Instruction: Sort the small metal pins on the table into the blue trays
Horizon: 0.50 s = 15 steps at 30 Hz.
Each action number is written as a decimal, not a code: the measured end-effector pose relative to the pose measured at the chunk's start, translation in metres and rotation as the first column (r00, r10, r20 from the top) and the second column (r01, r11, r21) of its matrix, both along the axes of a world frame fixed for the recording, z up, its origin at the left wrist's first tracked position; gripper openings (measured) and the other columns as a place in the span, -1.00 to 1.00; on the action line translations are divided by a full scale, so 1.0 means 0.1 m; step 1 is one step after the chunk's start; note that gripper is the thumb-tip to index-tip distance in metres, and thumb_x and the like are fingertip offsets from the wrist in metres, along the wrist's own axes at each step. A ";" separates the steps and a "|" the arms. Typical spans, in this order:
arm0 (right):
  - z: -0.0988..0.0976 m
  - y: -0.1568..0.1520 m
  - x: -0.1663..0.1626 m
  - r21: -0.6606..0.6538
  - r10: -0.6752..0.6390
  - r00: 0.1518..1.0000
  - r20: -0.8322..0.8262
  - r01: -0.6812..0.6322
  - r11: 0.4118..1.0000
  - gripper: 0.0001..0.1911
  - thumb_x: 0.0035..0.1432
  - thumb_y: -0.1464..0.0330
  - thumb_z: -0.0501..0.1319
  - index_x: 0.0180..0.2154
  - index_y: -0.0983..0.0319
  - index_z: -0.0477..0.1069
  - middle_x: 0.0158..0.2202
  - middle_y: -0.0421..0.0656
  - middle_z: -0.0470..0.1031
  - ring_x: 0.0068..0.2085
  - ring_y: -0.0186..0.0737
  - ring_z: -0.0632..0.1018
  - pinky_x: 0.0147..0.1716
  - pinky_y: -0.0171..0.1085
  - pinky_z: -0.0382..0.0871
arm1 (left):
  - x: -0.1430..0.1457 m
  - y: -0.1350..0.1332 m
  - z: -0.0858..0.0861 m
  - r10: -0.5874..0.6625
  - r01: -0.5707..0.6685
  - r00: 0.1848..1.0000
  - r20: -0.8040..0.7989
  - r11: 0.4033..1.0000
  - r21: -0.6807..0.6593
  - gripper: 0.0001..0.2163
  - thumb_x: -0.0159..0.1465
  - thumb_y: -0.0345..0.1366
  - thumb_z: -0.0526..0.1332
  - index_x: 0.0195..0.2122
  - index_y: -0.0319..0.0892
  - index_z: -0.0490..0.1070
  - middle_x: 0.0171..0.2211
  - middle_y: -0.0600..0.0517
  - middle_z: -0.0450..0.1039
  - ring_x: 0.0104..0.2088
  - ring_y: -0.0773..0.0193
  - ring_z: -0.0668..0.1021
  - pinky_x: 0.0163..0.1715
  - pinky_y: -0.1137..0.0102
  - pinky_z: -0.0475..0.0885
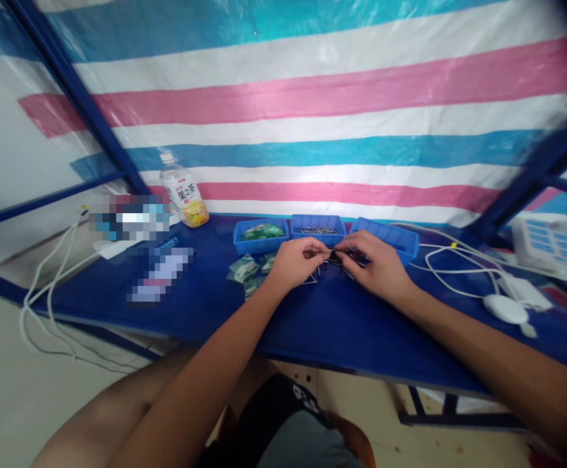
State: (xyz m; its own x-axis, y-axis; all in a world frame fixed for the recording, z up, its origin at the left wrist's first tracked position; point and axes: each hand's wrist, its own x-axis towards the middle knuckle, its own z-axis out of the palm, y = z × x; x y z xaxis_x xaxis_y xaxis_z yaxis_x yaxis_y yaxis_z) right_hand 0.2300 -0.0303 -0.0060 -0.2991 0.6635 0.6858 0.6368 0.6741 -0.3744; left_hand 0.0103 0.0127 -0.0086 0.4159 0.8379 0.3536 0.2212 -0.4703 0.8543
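Observation:
Both my hands meet over the blue table (313, 325), just in front of three blue trays. My left hand (296, 260) is closed in a pinch on a small dark part (333, 257), and my right hand (374, 263) pinches the same part from the other side. Thin metal pins lie on the table under my hands. The left tray (259, 235) holds green pieces, the middle tray (317, 227) holds thin metal pins, and what is in the right tray (385, 235) I cannot make out. A loose heap of green pieces (249, 268) lies left of my left hand.
A drink bottle (183, 195) stands at the back left. White cables (49, 286) hang off the table's left end; more white cables, a round white device (505, 309) and a white adapter lie at the right. A striped tarp (313, 97) hangs behind. My knees are below the table edge.

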 end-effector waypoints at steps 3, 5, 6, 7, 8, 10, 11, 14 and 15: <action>0.00 0.00 -0.01 0.001 0.021 0.997 0.081 -0.021 1.000 -0.86 0.40 0.39 0.22 -0.06 0.11 0.51 -0.08 -0.05 0.60 -0.06 -0.01 0.59 -0.09 -0.03 0.53 | 0.00 -0.03 0.00 -0.024 0.023 0.997 -0.077 1.000 -0.016 -0.85 0.31 -0.31 0.38 -0.10 -0.14 0.59 -0.19 -0.03 0.73 -0.22 0.16 0.74 -0.17 0.33 0.61; 0.00 0.00 -0.02 -0.021 0.039 0.991 0.132 -0.036 0.999 -0.87 0.38 0.42 0.22 -0.09 0.11 0.49 -0.13 -0.07 0.61 -0.09 0.00 0.57 -0.06 0.00 0.50 | 0.01 -0.04 0.01 -0.022 0.021 0.994 -0.109 1.000 -0.013 -0.78 0.31 -0.30 0.37 -0.02 -0.13 0.55 -0.19 -0.02 0.73 -0.26 0.16 0.74 -0.25 0.36 0.59; -0.01 0.00 -0.02 -0.033 0.043 0.988 0.147 -0.039 0.999 -0.88 0.37 0.43 0.22 -0.11 0.11 0.48 -0.17 -0.09 0.61 -0.11 -0.01 0.56 -0.06 0.00 0.49 | 0.01 -0.05 0.02 -0.016 0.016 0.993 -0.121 1.000 -0.003 -0.76 0.31 -0.30 0.36 0.01 -0.12 0.54 -0.19 -0.02 0.73 -0.28 0.16 0.74 -0.28 0.37 0.58; -0.01 0.00 -0.02 -0.043 0.040 0.987 0.156 -0.034 0.999 -0.88 0.35 0.45 0.22 -0.13 0.11 0.47 -0.19 -0.10 0.61 -0.14 -0.01 0.55 -0.07 0.00 0.48 | 0.01 -0.05 0.03 -0.011 0.012 0.991 -0.132 1.000 0.010 -0.74 0.32 -0.29 0.35 0.03 -0.11 0.54 -0.20 -0.02 0.74 -0.30 0.17 0.73 -0.29 0.37 0.57; -0.02 0.01 -0.02 -0.051 0.032 0.986 0.162 -0.024 0.998 -0.88 0.34 0.45 0.23 -0.15 0.11 0.47 -0.21 -0.10 0.61 -0.15 -0.01 0.55 -0.09 -0.01 0.48 | 0.01 -0.06 0.03 -0.004 0.007 0.990 -0.142 1.000 0.024 -0.73 0.32 -0.29 0.35 0.04 -0.11 0.53 -0.21 -0.01 0.74 -0.32 0.17 0.73 -0.29 0.37 0.57; -0.03 0.01 -0.01 -0.059 0.010 0.985 0.175 0.000 0.998 -0.88 0.32 0.46 0.23 -0.16 0.12 0.46 -0.21 -0.10 0.61 -0.16 -0.01 0.54 -0.12 -0.03 0.46 | 0.01 -0.07 0.05 0.006 0.003 0.986 -0.164 0.999 0.052 -0.72 0.33 -0.28 0.35 0.06 -0.10 0.53 -0.23 0.01 0.74 -0.36 0.19 0.72 -0.26 0.36 0.57; -0.03 0.02 -0.01 -0.062 0.006 0.983 0.183 0.006 0.998 -0.87 0.30 0.47 0.24 -0.16 0.12 0.45 -0.21 -0.10 0.61 -0.17 -0.01 0.54 -0.13 -0.04 0.46 | 0.01 -0.07 0.06 0.011 0.001 0.984 -0.175 0.998 0.068 -0.72 0.33 -0.27 0.35 0.06 -0.10 0.53 -0.25 0.01 0.74 -0.37 0.19 0.71 -0.24 0.35 0.57; -0.05 0.01 -0.02 -0.087 0.014 0.983 0.186 0.002 0.996 -0.83 0.25 0.48 0.25 -0.15 0.12 0.45 -0.18 -0.10 0.62 -0.14 -0.01 0.56 -0.15 -0.08 0.47 | 0.01 -0.07 0.07 0.022 -0.002 0.979 -0.200 0.995 0.098 -0.72 0.34 -0.22 0.36 0.07 -0.10 0.55 -0.26 0.02 0.73 -0.34 0.17 0.72 -0.20 0.35 0.56; -0.05 0.01 -0.02 -0.097 0.013 0.984 0.179 0.004 0.995 -0.82 0.24 0.48 0.26 -0.14 0.12 0.44 -0.17 -0.10 0.62 -0.13 -0.01 0.57 -0.15 -0.09 0.47 | 0.01 -0.06 0.06 0.019 0.001 0.978 -0.206 0.995 0.098 -0.71 0.34 -0.20 0.37 0.07 -0.09 0.55 -0.26 0.02 0.73 -0.33 0.16 0.72 -0.21 0.35 0.56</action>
State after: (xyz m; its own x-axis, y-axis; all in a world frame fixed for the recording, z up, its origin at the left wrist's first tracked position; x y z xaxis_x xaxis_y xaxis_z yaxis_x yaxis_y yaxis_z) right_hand 0.2275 -0.0291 -0.0111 -0.4147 0.7223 0.5534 0.6964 0.6434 -0.3179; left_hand 0.0111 0.0062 -0.0024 0.4807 0.8080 0.3408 0.3925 -0.5458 0.7403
